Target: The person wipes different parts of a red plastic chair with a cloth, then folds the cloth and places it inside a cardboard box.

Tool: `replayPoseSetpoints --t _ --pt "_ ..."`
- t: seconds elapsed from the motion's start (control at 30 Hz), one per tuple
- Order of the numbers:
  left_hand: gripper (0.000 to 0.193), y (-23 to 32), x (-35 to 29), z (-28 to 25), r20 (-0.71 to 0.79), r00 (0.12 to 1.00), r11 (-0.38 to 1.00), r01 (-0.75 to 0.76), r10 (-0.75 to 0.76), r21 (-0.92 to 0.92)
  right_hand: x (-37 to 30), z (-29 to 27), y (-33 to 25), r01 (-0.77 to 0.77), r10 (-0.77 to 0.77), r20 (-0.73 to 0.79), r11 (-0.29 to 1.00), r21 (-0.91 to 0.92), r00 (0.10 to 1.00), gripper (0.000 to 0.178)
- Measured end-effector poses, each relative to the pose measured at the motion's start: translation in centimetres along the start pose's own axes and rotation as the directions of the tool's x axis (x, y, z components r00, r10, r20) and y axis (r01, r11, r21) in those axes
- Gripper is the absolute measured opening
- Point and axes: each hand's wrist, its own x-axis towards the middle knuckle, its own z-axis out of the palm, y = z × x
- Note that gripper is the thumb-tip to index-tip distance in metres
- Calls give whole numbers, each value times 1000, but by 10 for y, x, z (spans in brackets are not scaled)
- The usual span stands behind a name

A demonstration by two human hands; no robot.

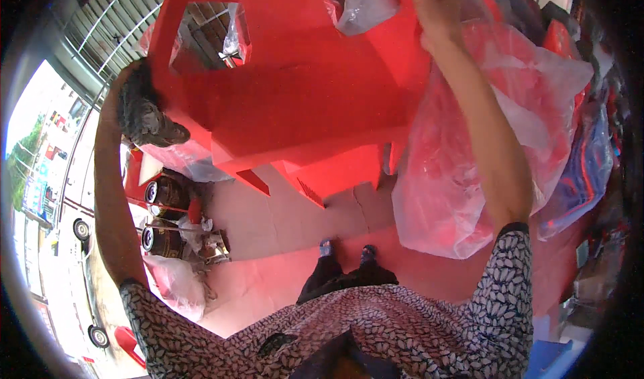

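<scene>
A red plastic chair [268, 111] fills the upper middle of the head view, its legs towards the floor below. At its left edge, my left hand [125, 84] presses a dark, crumpled cloth [144, 111] against the chair; the cloth hides most of the fingers. My right hand [433, 17] is at the chair's upper right side, fingers curled over the edge. Close to those fingers, a piece of clear plastic wrapping [365, 7] lies over the red surface. Through the chair's left opening, some wrapped items show behind it.
To the right, a large clear plastic bag [463, 171] covers red goods. Beyond it lies a blue wrapped bundle [583, 171]. Two dark round containers [166, 194] stand at the left, near a crumpled plastic bag [176, 285]. Parked vehicles [84, 231] and a metal shutter [111, 27] show farther left.
</scene>
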Motion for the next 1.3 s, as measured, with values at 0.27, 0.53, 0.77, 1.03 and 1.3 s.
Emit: replayPoseSetpoints --t 0.27,0.53,0.77,1.03,1.3 --pt "31 -13 4 53 -101 993 979 -34 55 200 13 15 26 -147 146 26 987 63 989 32" --pt "27 -41 -16 46 -168 984 990 75 -53 123 -29 8 39 -80 79 18 996 28 997 32" --pt "28 -50 -33 43 -214 973 992 100 -81 78 -16 4 46 38 -38 2 999 -31 999 31" --pt "31 -28 -50 77 -195 978 995 88 -76 56 -22 -10 8 -174 174 -20 985 -2 985 37" --pt "29 -19 -48 61 -45 981 924 -161 188 346 -8 -14 5 -179 178 19 980 91 984 42"
